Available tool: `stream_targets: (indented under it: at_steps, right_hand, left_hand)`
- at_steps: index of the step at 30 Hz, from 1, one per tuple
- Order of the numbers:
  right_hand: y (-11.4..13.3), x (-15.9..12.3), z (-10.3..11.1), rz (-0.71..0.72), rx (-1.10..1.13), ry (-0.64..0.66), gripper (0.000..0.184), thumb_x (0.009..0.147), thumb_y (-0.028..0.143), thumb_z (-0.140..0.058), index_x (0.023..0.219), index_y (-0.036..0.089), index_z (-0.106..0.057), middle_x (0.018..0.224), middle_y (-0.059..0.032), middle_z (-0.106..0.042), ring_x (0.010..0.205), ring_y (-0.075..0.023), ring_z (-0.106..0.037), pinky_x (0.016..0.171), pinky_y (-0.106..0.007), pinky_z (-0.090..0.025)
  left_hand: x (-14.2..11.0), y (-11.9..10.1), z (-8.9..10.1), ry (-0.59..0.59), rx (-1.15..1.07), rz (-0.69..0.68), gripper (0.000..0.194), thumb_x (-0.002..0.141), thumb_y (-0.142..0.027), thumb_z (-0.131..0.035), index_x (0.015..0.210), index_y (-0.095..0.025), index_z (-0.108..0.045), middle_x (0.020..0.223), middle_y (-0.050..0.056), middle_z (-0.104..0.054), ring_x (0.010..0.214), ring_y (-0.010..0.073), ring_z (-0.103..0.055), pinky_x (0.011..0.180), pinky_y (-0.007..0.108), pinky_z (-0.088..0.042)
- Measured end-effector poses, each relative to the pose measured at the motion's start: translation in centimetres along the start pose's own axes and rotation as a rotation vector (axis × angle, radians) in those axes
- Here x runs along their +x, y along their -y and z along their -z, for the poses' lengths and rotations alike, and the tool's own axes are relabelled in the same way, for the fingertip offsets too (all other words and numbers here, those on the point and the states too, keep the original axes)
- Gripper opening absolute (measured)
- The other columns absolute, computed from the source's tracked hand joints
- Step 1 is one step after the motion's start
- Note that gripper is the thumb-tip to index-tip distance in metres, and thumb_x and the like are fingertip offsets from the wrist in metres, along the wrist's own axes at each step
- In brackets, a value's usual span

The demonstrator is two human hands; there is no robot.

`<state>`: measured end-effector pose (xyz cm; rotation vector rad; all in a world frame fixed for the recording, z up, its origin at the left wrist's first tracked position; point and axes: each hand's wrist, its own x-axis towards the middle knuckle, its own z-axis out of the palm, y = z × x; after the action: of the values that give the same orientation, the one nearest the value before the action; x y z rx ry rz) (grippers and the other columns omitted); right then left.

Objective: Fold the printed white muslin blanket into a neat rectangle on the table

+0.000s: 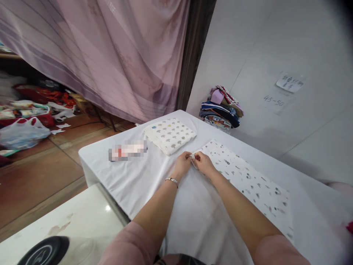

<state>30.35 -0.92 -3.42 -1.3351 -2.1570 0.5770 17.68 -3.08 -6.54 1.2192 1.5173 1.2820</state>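
Note:
A long white cloth with small grey-green prints (248, 176) lies spread on the white-covered table (132, 184). At its near left corner, my left hand (183, 162) pinches the edge between thumb and fingers. My right hand (203, 163) is closed on the same edge, just beside the left one. A small whitish bit of the fabric shows between the fingertips. Just beyond my hands rests a folded white cloth with grey mushroom-like prints (172, 134). Farther left on the table is a blurred-out flat item (127, 150) whose details cannot be made out.
Against the grey wall, past the table's far edge, stands a pile of folded clothes (220, 108). A pinkish curtain (124, 55) hangs behind. At lower left, a pale surface (82, 217) bears a black round object (44, 252). Plastic bags (24, 132) lie on the floor.

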Motion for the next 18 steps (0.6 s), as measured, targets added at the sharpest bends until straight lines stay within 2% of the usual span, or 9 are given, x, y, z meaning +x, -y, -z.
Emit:
stream_targets:
  at_steps: [5, 12, 18]
  right_hand:
    - [-0.1, -0.2, -0.1, -0.032, 0.042, 0.009, 0.009, 0.072, 0.022, -0.053, 0.08, 0.02, -0.057, 0.072, 0.0006, -0.061, 0.067, -0.0139, -0.054, 0.064, -0.025, -0.039]
    - [-1.2, 0.1, -0.6, -0.121, 0.275, 0.034, 0.012, 0.069, 0.024, -0.053, 0.077, 0.019, -0.061, 0.072, -0.0002, -0.064, 0.07, -0.0157, -0.057, 0.068, -0.027, -0.043]
    - [-1.7, 0.1, -0.8, -0.134, 0.358, 0.064, 0.018, 0.067, 0.028, -0.055, 0.08, 0.018, -0.063, 0.075, -0.0006, -0.066, 0.071, -0.016, -0.058, 0.067, -0.027, -0.044]
  left_hand:
    - [-0.2, -0.3, 0.1, 0.003, 0.026, 0.002, 0.021, 0.077, -0.012, -0.05, 0.094, -0.016, -0.062, 0.083, 0.005, -0.067, 0.07, 0.0126, -0.061, 0.067, 0.024, -0.048]
    - [-0.2, -0.2, 0.1, -0.01, 0.106, -0.011, 0.02, 0.078, -0.015, -0.051, 0.095, -0.016, -0.061, 0.082, 0.005, -0.067, 0.072, 0.0131, -0.06, 0.067, 0.024, -0.046]
    - [-0.3, -0.4, 0.3, 0.0, 0.136, -0.018, 0.021, 0.078, -0.014, -0.049, 0.095, -0.016, -0.061, 0.084, 0.005, -0.067, 0.077, 0.0145, -0.061, 0.069, 0.024, -0.045]
